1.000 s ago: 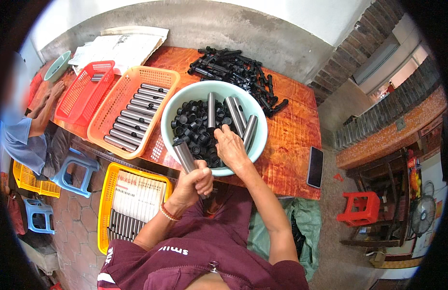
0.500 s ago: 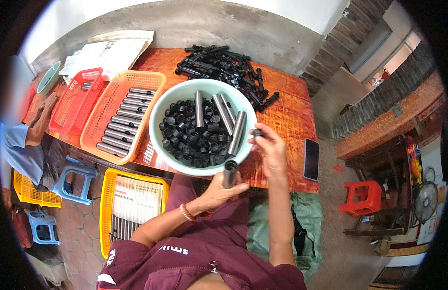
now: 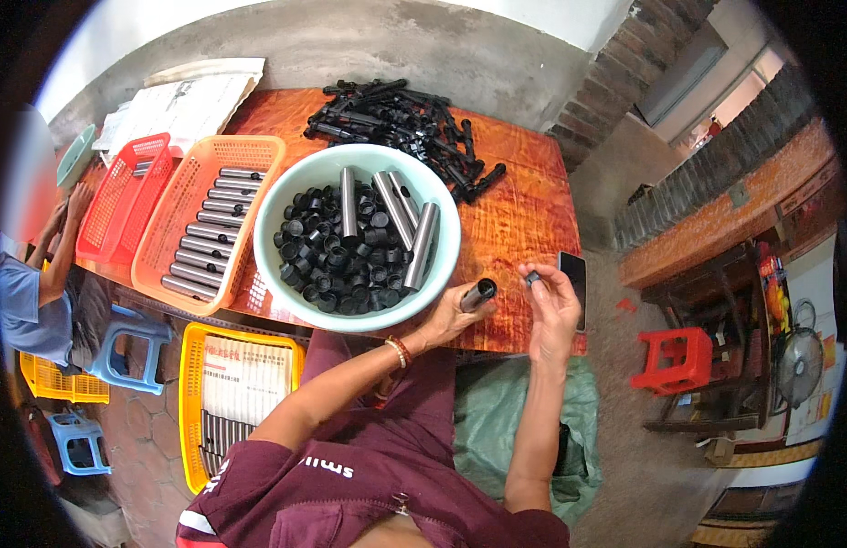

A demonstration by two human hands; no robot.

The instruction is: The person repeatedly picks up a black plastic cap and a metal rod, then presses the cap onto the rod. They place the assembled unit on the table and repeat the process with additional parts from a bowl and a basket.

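Note:
My left hand point(image 3: 453, 318) is closed round a grey metal tube point(image 3: 479, 292), its open end facing up and to the right. To the right, my right hand point(image 3: 553, 306) pinches a small black cap point(image 3: 532, 278) between thumb and fingers, apart from the tube. Beside my left hand stands a pale green basin point(image 3: 270, 297) full of loose black caps point(image 3: 337, 265). Several metal tubes point(image 3: 349, 203) lean inside that basin on top of the caps.
Black slender parts point(image 3: 396, 123) lie heaped at the table's back. An orange basket point(image 3: 149, 242) of tubes and a red basket point(image 3: 108, 239) stand left. A phone point(image 3: 571, 274) lies by my right hand. A co-worker point(image 3: 35, 292) sits far left; a yellow crate point(image 3: 191, 402) is below.
My left hand has carried the tube rightward and up, away from the basin rim. The right hand, with the cap, has moved right and slightly down. The whole view has shifted a little.

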